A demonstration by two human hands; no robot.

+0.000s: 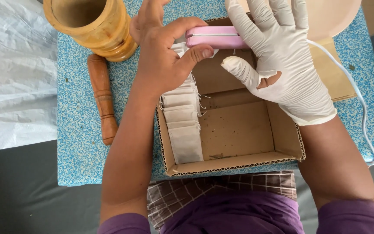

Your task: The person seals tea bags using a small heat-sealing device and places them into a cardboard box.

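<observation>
Top centre, bare left hand (163,54) grips the pink sealer (215,37); gloved right hand (278,60) lies spread-fingered on it above the box (234,167).

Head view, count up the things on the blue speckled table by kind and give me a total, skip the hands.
Wooden mortar: 1
Wooden pestle: 1
Cardboard box: 1
Pink handheld device: 1
Small paper sachets in the box: at least 5 show, more hidden under the left hand
White cable: 1
Total: at least 10
</observation>
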